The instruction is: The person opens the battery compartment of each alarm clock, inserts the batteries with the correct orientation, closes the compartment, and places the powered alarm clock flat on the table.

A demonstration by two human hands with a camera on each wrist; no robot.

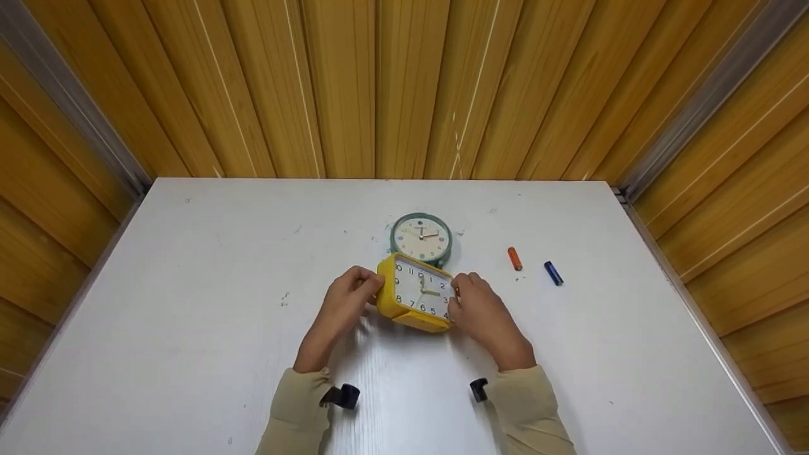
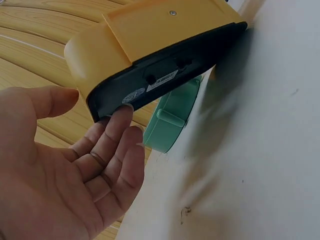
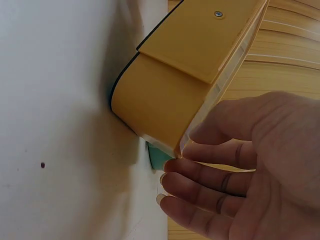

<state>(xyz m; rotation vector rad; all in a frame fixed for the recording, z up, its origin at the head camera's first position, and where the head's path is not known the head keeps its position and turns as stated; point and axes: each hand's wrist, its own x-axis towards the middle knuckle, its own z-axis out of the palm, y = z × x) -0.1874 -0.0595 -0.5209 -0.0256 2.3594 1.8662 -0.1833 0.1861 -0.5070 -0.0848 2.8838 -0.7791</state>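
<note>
A yellow square alarm clock (image 1: 420, 294) with a white dial is held tilted above the white table, between both hands. My left hand (image 1: 347, 294) pinches its left side, thumb on the yellow case and fingertips on the black back, as the left wrist view shows. On the opposite side my right hand (image 1: 480, 309) grips the clock's edge, the thumb at the front rim and fingers by the side. A screw and a label show on the clock's underside and back (image 2: 162, 80). Just behind it a round green clock (image 1: 421, 237) lies face up, partly overlapped by the yellow one.
To the right on the white table (image 1: 189, 284) lie an orange battery (image 1: 515, 259) and a blue battery (image 1: 553, 273). Wood-patterned panels (image 1: 404, 88) wall in the table's back and sides. Each sleeve carries a black strap piece at the wrist.
</note>
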